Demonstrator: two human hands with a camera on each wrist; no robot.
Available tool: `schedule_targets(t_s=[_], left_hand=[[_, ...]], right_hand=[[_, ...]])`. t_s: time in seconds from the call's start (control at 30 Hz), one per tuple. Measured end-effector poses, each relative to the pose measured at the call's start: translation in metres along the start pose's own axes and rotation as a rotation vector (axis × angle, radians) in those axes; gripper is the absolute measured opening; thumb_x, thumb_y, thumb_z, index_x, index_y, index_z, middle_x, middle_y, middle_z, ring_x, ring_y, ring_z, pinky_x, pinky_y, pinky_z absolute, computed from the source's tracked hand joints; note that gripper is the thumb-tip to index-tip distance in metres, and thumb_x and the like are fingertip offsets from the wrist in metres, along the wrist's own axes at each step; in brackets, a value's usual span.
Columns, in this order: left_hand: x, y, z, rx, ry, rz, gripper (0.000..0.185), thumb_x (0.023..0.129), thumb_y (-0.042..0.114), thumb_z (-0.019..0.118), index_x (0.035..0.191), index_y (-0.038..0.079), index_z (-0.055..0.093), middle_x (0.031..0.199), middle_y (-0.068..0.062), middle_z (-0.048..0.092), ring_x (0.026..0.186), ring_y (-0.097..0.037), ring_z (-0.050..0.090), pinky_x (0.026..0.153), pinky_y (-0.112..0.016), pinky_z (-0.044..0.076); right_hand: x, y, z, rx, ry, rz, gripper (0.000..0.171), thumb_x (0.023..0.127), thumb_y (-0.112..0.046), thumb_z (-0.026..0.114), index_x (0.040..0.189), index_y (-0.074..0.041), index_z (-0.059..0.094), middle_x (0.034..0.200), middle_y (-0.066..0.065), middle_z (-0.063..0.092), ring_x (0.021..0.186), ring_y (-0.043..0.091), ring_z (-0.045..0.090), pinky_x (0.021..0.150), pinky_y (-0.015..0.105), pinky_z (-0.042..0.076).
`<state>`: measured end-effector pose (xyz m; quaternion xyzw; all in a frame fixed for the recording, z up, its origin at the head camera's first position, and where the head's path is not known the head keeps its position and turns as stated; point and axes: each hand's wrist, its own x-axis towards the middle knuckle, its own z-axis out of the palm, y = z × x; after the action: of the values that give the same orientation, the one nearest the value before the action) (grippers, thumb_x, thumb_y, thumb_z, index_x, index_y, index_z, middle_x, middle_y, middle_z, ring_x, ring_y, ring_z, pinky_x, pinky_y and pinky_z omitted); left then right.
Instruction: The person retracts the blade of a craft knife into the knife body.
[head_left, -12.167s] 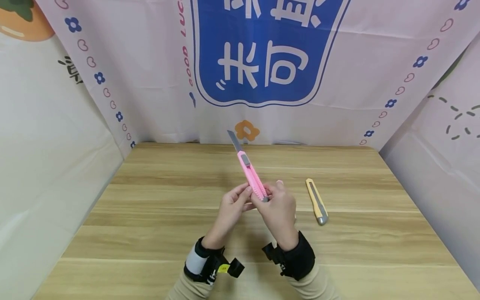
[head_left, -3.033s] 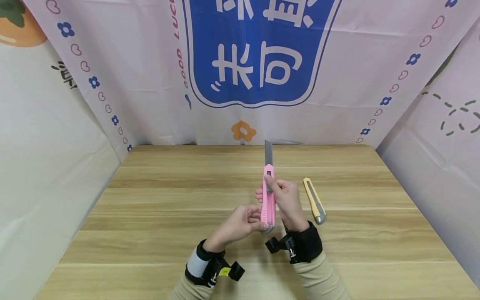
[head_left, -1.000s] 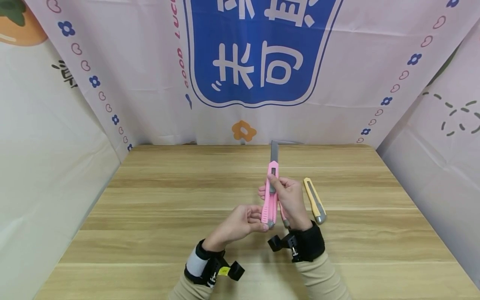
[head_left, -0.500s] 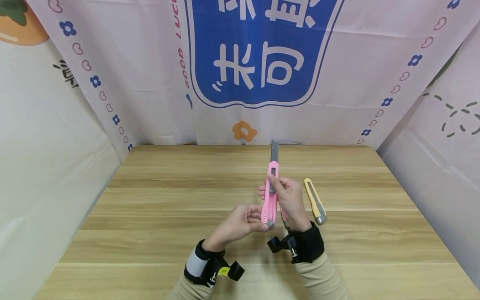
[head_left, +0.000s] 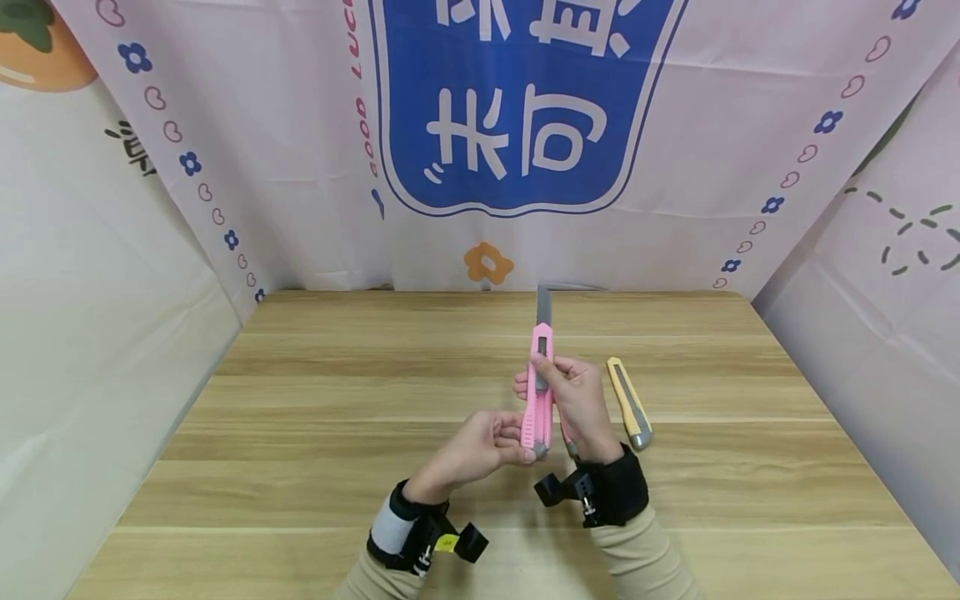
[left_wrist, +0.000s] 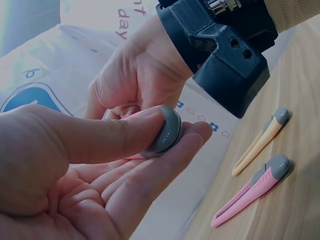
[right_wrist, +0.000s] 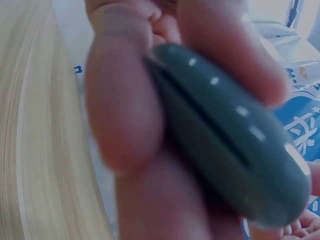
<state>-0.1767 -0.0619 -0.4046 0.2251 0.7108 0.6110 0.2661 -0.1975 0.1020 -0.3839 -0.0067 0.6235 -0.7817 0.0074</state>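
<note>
A pink utility knife is held nearly upright between both hands, its grey blade sticking out at the top. My left hand pinches its lower end between thumb and fingers; in the left wrist view the thumb presses on the grey end cap. My right hand grips the upper handle from the right, thumb on the front by the grey slider. The same grey cap looms large and blurred among fingers in the right wrist view. The right hand hides part of the handle.
A second pink utility knife lies on the wooden table, mostly behind the right hand in the head view. To its right lies a yellow utility knife. A printed cloth hangs along the table's back edge.
Since 12 s ago the knife has turned upright and shifted right, and the right hand has moved up its handle. Over the last half second it moved slightly left; a little less blade shows.
</note>
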Motion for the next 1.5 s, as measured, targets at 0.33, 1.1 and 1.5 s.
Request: schedule_targets(t_s=[0.33, 1.1, 1.5], left_hand=[[-0.0009, 0.0004, -0.0004, -0.014, 0.009, -0.010, 0.035, 0.088, -0.008, 0.059, 0.120, -0.018, 0.052, 0.110, -0.037, 0.064, 0.101, -0.037, 0.069, 0.085, -0.025, 0.061], [-0.0022, 0.0007, -0.0012, 0.014, -0.010, 0.019, 0.034, 0.088, -0.007, 0.060, 0.119, -0.018, 0.053, 0.109, -0.036, 0.065, 0.099, -0.033, 0.070, 0.084, -0.024, 0.062], [-0.0020, 0.0011, -0.0017, 0.027, -0.012, 0.010, 0.034, 0.088, -0.006, 0.060, 0.120, -0.017, 0.053, 0.110, -0.035, 0.064, 0.099, -0.029, 0.071, 0.086, -0.024, 0.061]], right_hand=[[0.0002, 0.0013, 0.0006, -0.013, 0.002, 0.000, 0.043, 0.095, -0.024, 0.061, 0.116, 0.014, 0.059, 0.071, -0.006, 0.075, 0.070, 0.010, 0.074, 0.073, 0.029, 0.064], [0.0007, 0.0005, -0.0016, 0.018, -0.035, 0.016, 0.043, 0.095, -0.022, 0.061, 0.115, 0.016, 0.058, 0.073, -0.005, 0.076, 0.072, 0.011, 0.075, 0.073, 0.029, 0.064], [0.0004, -0.0016, -0.0047, 0.008, -0.059, 0.032, 0.042, 0.096, -0.017, 0.059, 0.122, 0.016, 0.054, 0.075, -0.007, 0.076, 0.075, 0.009, 0.075, 0.076, 0.028, 0.063]])
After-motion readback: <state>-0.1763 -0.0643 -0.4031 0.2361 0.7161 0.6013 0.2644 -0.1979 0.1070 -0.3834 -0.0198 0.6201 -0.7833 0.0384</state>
